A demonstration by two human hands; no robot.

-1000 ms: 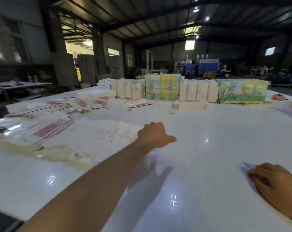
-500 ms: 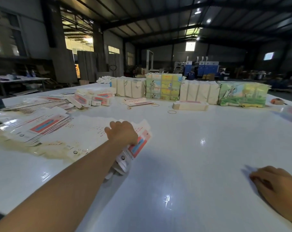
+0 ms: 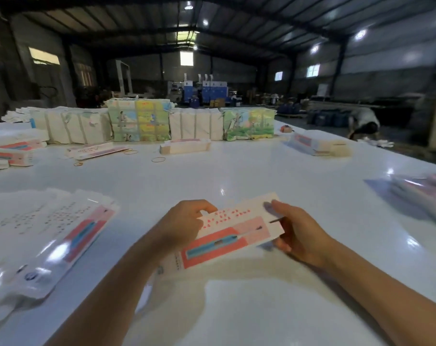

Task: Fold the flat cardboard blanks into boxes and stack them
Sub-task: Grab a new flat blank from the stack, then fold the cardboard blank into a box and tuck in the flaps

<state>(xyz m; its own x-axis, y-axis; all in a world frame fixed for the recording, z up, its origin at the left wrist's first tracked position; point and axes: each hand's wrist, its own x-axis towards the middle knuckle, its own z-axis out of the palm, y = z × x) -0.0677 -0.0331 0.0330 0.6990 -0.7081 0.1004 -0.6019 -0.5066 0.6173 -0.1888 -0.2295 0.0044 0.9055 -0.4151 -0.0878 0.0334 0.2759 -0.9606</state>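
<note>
Between your hands, above near table [image 3: 236, 308]: flat blank [image 3: 226, 236], long axis near-left to far-right. Left hand [image 3: 184, 221] grips its left part, right hand [image 3: 294, 233] pinches far-right end. Both equally near; judged ready to open. Blank pile [image 3: 49, 236] lies left.

We see two bare forearms; the left hand [image 3: 184, 222] and right hand [image 3: 299, 233] wear no gloves or sleeves.

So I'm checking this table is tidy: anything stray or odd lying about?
Yes: loose rubber bands lie scattered on the white table near the far bundles. The blank held by both hands looks undamaged.
</note>
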